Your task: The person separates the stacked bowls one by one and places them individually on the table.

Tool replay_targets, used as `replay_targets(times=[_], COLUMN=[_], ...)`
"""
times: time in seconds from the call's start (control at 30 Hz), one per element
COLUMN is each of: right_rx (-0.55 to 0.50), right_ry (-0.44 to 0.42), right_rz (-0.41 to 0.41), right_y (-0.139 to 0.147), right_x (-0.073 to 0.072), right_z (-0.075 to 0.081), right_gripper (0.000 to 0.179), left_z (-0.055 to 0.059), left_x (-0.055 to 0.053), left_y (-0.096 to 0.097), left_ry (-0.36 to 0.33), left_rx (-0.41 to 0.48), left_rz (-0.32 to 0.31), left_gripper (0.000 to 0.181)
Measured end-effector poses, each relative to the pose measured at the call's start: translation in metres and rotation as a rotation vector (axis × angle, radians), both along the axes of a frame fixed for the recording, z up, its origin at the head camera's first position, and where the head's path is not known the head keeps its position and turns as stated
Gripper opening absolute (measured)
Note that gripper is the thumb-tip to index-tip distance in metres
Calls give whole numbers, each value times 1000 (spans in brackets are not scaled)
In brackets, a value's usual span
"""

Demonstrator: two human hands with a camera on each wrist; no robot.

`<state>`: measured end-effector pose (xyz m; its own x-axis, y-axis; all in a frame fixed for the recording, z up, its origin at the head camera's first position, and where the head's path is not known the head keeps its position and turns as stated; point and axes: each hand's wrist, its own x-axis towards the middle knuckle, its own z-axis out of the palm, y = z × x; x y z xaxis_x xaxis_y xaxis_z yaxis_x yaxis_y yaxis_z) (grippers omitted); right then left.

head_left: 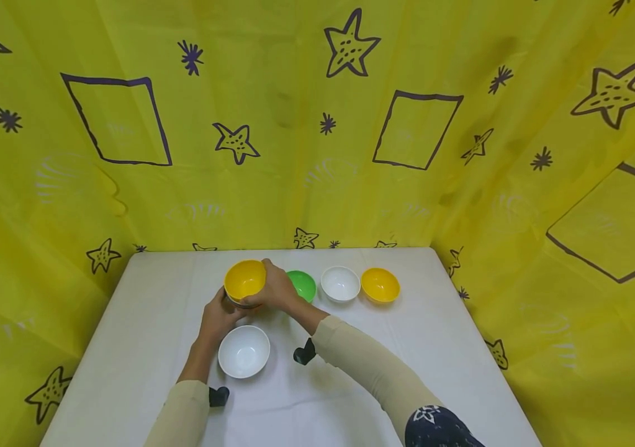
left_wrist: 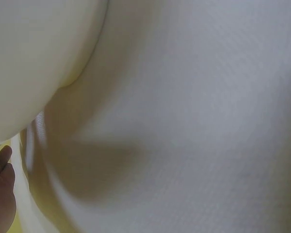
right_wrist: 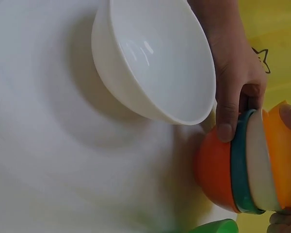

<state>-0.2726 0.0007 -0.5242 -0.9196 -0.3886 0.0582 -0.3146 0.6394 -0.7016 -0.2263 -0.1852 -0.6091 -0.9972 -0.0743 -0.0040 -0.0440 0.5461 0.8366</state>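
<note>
A stack of bowls stands at the back left of the table. Its yellow bowl (head_left: 246, 278) is on top, with a white bowl (right_wrist: 260, 162), a teal bowl (right_wrist: 241, 165) and an orange bowl (right_wrist: 215, 170) beneath, as the right wrist view shows. My left hand (head_left: 220, 318) grips the stack's near left side, thumb against the lower bowls. My right hand (head_left: 277, 288) holds the top yellow bowl by its right side. Nearer to me, a separate white bowl (head_left: 244, 352) sits upright beside my left wrist. It fills the upper left of the left wrist view.
Right of the stack, a green bowl (head_left: 303, 285), partly behind my right wrist, a white bowl (head_left: 341, 284) and a yellow bowl (head_left: 380, 285) form a row. A white cloth covers the table (head_left: 406, 366). Yellow patterned curtains (head_left: 295, 180) hang behind and at the sides.
</note>
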Motion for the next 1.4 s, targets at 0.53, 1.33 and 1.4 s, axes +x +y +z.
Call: replay_targets(times=[0.53,1.33,1.4], right_rx=[-47,-171,-176], right_ry=[36,102,95], right_rz=[-8,-63,-64], right_y=[8,60,65], right_x=[5,50,55], right_z=[20,43,38], right_gripper=[86,90,90], left_z=[-1,7,7], left_x=[0,3,4], left_y=[1,2,2], left_ry=[-30,25,21], left_rx=[7,1,3], left_rz=[-3,-15,-15], left_gripper=[101,99,101])
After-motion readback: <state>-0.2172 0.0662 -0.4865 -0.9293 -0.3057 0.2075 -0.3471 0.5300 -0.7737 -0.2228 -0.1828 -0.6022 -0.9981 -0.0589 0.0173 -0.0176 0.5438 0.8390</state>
